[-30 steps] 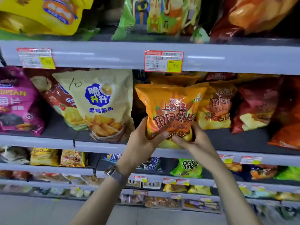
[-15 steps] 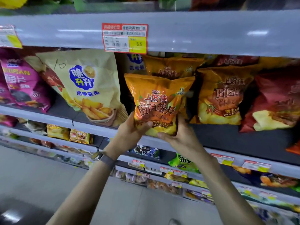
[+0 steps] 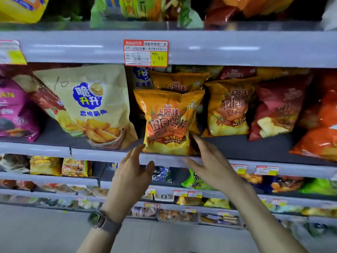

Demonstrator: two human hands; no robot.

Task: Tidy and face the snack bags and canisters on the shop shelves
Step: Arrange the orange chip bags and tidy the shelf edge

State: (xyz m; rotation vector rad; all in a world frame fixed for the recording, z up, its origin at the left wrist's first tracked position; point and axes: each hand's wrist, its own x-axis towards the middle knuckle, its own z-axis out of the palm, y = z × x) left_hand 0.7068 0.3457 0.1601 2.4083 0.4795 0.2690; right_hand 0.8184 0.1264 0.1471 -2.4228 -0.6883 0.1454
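Observation:
An orange chip bag point(image 3: 167, 121) stands upright at the front edge of the grey middle shelf point(image 3: 105, 154), its label facing me. My left hand point(image 3: 133, 170) hovers just below its lower left corner, fingers straight and spread, holding nothing. My right hand point(image 3: 209, 161) is off its lower right corner, fingers loose and extended, also holding nothing. More orange bags of the same kind stand behind it point(image 3: 178, 81) and to its right point(image 3: 228, 108).
A large cream wedge-chip bag point(image 3: 87, 106) leans to the left, with a purple bag point(image 3: 14, 110) beyond it. Red bags point(image 3: 279, 106) fill the right side. A red price tag point(image 3: 145, 52) hangs on the upper shelf rail. Lower shelves hold small snack packs.
Both hands have let go of the orange bag and drawn back from it. The bag now stands by itself at the shelf front.

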